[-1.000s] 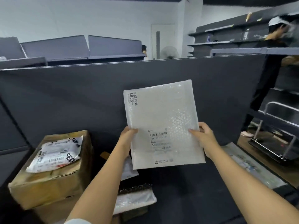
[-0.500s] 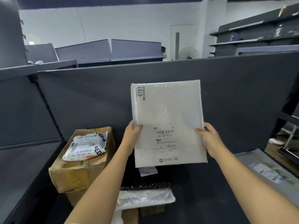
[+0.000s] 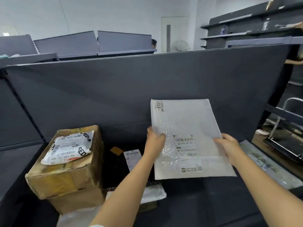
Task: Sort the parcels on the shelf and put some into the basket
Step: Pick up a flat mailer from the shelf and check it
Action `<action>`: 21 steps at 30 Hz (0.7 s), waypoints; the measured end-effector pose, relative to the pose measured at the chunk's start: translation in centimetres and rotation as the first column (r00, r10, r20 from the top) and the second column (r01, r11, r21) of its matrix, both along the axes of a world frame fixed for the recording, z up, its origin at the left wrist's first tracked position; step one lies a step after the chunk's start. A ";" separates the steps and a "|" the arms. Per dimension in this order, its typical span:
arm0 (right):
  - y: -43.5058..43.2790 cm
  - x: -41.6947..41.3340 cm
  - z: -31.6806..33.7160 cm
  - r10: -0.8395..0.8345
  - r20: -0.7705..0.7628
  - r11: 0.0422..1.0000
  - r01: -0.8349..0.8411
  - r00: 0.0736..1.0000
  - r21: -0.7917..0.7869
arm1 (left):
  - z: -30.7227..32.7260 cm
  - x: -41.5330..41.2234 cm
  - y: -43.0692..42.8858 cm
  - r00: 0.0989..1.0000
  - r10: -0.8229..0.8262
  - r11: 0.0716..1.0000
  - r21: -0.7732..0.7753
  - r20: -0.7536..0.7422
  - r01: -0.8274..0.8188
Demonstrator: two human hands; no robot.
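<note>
Both hands grasp the bubble mailer [image 3: 188, 138] upright over the shelf [image 3: 205, 202], left hand [image 3: 155, 140] and right hand [image 3: 228, 147] pinching its side edges. Label-checking, seemingly; next, choose shelf or basket, which is unseen.

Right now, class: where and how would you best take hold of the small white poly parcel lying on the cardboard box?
Probably pinch the white poly parcel at its near edge, which overhangs the cardboard box slightly, coming from above and the front. It lies flat, soft and label-up, so a pinch should lift it. Both hands are occupied with the bubble mailer.
</note>
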State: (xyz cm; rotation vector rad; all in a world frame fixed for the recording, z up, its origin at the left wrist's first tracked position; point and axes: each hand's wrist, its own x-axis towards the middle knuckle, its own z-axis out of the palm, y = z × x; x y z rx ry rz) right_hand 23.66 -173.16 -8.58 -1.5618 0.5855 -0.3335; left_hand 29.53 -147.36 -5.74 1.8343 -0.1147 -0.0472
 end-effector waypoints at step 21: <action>-5.7 -6.8 -15.2 0.011 -0.426 1.000 -0.003 0.904 0.019 | -18.9 -9.9 -8.0 0.916 -0.165 0.544 0.741 -0.366 0.394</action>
